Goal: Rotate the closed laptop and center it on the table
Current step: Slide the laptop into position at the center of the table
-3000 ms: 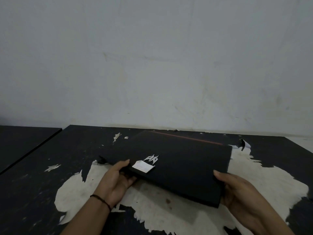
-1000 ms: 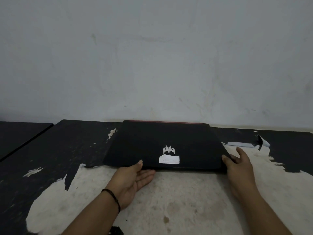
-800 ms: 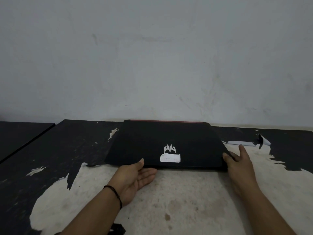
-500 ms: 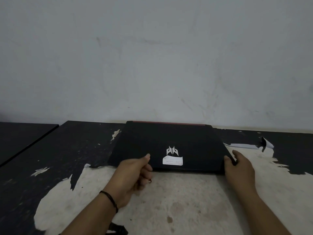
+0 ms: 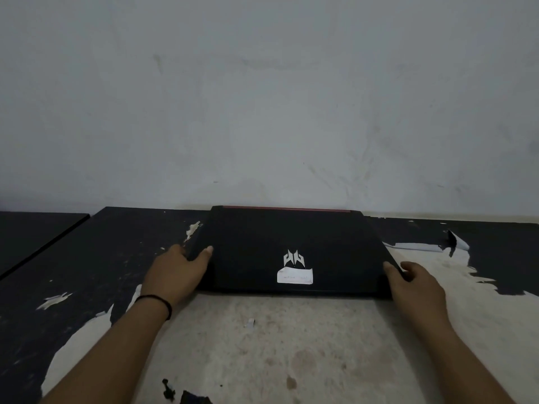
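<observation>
**Laptop square to the wall, a hand on each side**

Head view: Laptop [image 5: 291,246] lies closed and flat on the bench [image 5: 262,345], its long edges running parallel to the wall [image 5: 262,97]. You see its far edge, trimmed with a thin red strip, sitting right up by the wall, and its near edge facing you. The lid is black, with a pale angular logo [image 5: 294,258] near the front middle and a white label [image 5: 294,277] just below that logo.

Your left hand [image 5: 178,275] is at the laptop's left side near the front corner. The thumb lies on top of the lid and the fingers curl around the side edge, so this grip is closed on the laptop. A dark band [image 5: 157,304] circles that wrist.

Your right hand [image 5: 414,287] is at the right front corner. Its thumb rests on the lid's edge and its fingers wrap the side, so this grip too is closed on the laptop.

The bench top is black, with its coating worn away in a large pale patch beneath and in front of the laptop. A flap of peeled coating [image 5: 455,242] curls up to the right of the laptop, well apart from your right hand. A second dark surface [image 5: 35,237] stands to the far left, separated from the bench by a narrow gap.
</observation>
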The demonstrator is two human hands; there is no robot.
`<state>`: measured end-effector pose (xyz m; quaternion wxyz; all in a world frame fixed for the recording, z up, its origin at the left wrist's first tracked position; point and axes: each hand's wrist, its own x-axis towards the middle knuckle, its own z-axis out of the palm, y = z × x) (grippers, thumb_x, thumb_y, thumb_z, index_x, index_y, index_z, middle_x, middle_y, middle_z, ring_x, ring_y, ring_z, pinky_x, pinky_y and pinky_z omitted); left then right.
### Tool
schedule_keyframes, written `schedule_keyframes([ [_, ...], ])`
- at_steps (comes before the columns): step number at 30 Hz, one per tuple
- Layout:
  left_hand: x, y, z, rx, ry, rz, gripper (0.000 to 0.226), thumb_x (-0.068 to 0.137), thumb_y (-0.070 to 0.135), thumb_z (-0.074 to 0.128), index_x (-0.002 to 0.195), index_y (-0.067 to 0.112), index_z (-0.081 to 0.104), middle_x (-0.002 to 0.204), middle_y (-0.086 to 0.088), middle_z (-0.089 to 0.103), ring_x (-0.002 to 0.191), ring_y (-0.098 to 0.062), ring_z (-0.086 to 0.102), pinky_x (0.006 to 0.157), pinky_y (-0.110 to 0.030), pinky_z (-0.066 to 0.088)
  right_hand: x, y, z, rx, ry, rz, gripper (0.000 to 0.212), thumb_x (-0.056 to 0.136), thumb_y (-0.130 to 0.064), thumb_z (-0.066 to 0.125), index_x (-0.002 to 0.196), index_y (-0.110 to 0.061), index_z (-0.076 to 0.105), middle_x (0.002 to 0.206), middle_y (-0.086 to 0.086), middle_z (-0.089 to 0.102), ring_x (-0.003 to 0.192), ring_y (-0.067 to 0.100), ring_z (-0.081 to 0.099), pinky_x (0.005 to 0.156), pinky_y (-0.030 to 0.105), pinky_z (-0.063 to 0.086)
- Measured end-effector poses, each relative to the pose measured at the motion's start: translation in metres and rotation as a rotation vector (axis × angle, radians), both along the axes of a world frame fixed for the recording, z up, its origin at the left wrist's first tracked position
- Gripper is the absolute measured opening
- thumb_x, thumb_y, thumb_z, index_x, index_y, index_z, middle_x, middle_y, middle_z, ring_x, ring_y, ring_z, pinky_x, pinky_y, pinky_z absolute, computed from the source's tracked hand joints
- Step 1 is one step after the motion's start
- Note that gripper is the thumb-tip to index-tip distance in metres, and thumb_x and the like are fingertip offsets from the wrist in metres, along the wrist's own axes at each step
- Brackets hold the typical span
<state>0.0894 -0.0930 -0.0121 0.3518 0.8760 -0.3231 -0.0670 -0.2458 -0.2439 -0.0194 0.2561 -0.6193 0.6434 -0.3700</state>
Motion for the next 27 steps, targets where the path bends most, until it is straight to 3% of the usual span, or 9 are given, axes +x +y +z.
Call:
schedule_keyframes([
  [3,0.001,-0.007,0.006,0.039,-0.027,-0.007,0.053,0.079,0.062,0.051,0.054,0.014,0.048,0.056,-0.004,0.054,0.055,-0.019,0.053,0.047,-0.027,0.032,0.003,0.002,0.003,0.008,0.055,0.024,0.051,0.087,-0.045,0.052,0.118,-0.004,0.057,0.101,0.012,0.063,0.079,0.021,0.055,0.066,0.032,0.043],
  [6,-0.003,-0.018,0.012,0.18,-0.128,-0.029,0.056,0.083,0.057,0.049,0.05,0.012,0.05,0.052,-0.003,0.053,0.05,-0.018,0.051,0.045,-0.025,0.032,0.006,-0.003,0.007,0.073,0.121,0.034,0.05,0.084,-0.052,0.051,0.093,-0.003,0.059,0.079,0.005,0.058,0.062,0.011,0.046,0.049,0.026,0.032],
  [10,-0.003,-0.03,0.015,0.323,-0.097,-0.072,0.061,0.083,0.065,0.037,0.057,0.012,0.054,0.062,-0.002,0.054,0.059,-0.016,0.052,0.055,-0.028,0.039,0.007,-0.014,0.016,0.195,0.168,0.017,0.063,0.077,-0.063,0.052,0.086,-0.002,0.06,0.073,0.008,0.055,0.068,0.024,0.052,0.051,0.03,0.034],
  [13,0.004,-0.031,0.012,0.34,-0.011,-0.076,0.062,0.079,0.073,0.035,0.063,0.015,0.051,0.068,-0.001,0.049,0.068,-0.019,0.052,0.065,-0.029,0.043,0.007,-0.021,0.018,0.215,0.197,0.014,0.065,0.069,-0.069,0.056,0.076,-0.004,0.059,0.07,0.007,0.054,0.065,0.023,0.052,0.051,0.03,0.034],
  [16,0.011,-0.03,0.013,0.313,0.029,-0.06,0.065,0.072,0.077,0.039,0.065,0.015,0.056,0.077,-0.005,0.06,0.074,-0.022,0.058,0.06,-0.029,0.041,0.005,-0.028,0.022,0.212,0.197,0.016,0.061,0.065,-0.068,0.062,0.066,-0.007,0.054,0.068,0.007,0.055,0.063,0.022,0.052,0.05,0.03,0.035],
  [18,0.017,-0.03,0.013,0.23,0.081,-0.02,0.076,0.068,0.077,0.044,0.086,0.006,0.067,0.096,-0.014,0.067,0.084,-0.028,0.062,0.063,-0.032,0.045,0.003,-0.031,0.025,0.218,0.181,0.031,0.063,0.063,-0.068,0.063,0.066,-0.006,0.054,0.069,0.01,0.057,0.065,0.025,0.054,0.052,0.031,0.038],
  [20,0.02,-0.028,0.015,0.135,0.207,0.007,0.079,0.067,0.074,0.052,0.1,0.003,0.063,0.103,-0.016,0.064,0.087,-0.029,0.06,0.065,-0.033,0.045,0.002,-0.034,0.028,0.246,0.143,0.055,0.067,0.06,-0.071,0.063,0.068,-0.004,0.057,0.07,0.013,0.059,0.066,0.028,0.057,0.05,0.03,0.039],
  [23,0.021,-0.026,0.019,0.094,0.316,-0.066,0.064,0.062,0.072,0.061,0.077,0.01,0.06,0.081,-0.008,0.062,0.072,-0.023,0.059,0.057,-0.03,0.042,0.004,-0.038,0.032,0.29,0.141,0.101,0.075,0.059,-0.077,0.058,0.079,-0.004,0.058,0.079,0.011,0.06,0.069,0.027,0.057,0.053,0.029,0.04],
  [27,0.016,-0.025,0.013,0.022,0.297,-0.098,0.059,0.064,0.069,0.065,0.082,0.013,0.058,0.091,0.002,0.062,0.075,-0.015,0.057,0.055,-0.028,0.041,0.011,-0.038,0.033,0.257,0.214,0.15,0.068,0.062,-0.078,0.053,0.089,-0.016,0.053,0.08,0.001,0.058,0.068,0.019,0.055,0.05,0.027,0.039],
])
